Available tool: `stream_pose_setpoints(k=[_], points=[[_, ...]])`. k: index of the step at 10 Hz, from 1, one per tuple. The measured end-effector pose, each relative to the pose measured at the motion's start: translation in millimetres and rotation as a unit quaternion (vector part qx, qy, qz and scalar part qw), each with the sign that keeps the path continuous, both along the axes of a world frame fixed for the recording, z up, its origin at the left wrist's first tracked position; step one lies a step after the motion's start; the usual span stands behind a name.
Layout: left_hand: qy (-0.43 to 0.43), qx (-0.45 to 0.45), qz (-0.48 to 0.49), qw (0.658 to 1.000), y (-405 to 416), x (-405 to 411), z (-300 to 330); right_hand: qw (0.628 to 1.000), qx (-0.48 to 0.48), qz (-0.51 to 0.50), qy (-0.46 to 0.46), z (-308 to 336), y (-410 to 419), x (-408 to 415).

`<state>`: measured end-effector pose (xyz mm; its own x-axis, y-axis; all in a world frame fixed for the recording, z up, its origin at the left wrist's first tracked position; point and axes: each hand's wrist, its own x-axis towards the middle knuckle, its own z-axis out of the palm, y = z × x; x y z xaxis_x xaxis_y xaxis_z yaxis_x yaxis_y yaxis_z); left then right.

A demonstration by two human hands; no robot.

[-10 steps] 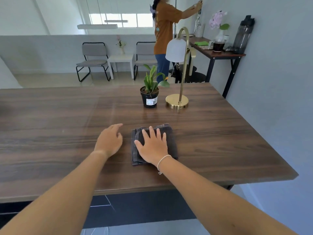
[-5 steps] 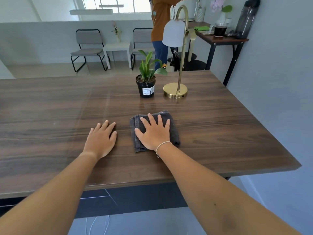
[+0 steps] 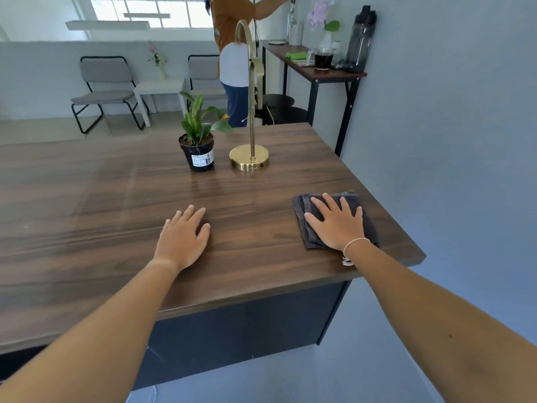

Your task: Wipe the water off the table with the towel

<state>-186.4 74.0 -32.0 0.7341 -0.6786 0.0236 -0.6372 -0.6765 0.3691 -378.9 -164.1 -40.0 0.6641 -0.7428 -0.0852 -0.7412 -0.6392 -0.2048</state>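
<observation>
near the table (image 3: 261, 193)'s right edge, the towel (image 3: 305, 225) has been swept over from centre under the flat, spread right hand (image 3: 338, 225), while the left hand (image 3: 183, 239) is kept flat and spread on bare wood, so a wiping pass seems underway.

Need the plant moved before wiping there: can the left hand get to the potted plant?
Probably yes: the left hand lies flat on the table, with bare wood up to the potted plant.

Single head view only; I have no second view to compare. It looks forward and down from above the near edge of the table (image 3: 87, 199), close to both forearms. Wide angle takes in the far chairs (image 3: 104, 91) and side console (image 3: 313, 72).
</observation>
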Motion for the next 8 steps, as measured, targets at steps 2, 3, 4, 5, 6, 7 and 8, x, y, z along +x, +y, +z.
stream_pose_setpoints(k=[2,3,4,5,6,7,8], points=[[-0.008,0.021,-0.044,0.999,-21.5,-32.1,-6.2,1.0,-0.019,-0.008,0.017,2.7,-16.2,-41.7],[-0.028,0.043,-0.042,0.998,-20.9,-35.3,-9.6,1.0,-0.022,-0.004,0.013,2.9,-15.6,-45.6],[-0.035,0.047,-0.042,0.997,-19.9,-36.6,-9.9,1.0,-0.023,0.0,0.02,3.8,-14.6,-50.2],[-0.036,0.047,-0.045,0.997,-19.3,-36.3,-9.9,1.0,-0.021,0.001,0.021,3.4,-13.6,-53.2],[-0.034,0.05,-0.046,0.997,-18.4,-37.9,-8.2,0.999,-0.029,0.006,0.034,4.8,-13.2,-53.1],[-0.017,0.049,-0.051,0.997,-20.2,-38.1,-7.8,0.999,-0.015,-0.005,0.041,4.3,-15.9,-54.4],[0.009,0.03,-0.053,0.998,-20.5,-36.9,-1.7,0.999,-0.028,-0.015,-0.024,11.5,-11.1,-44.8]])
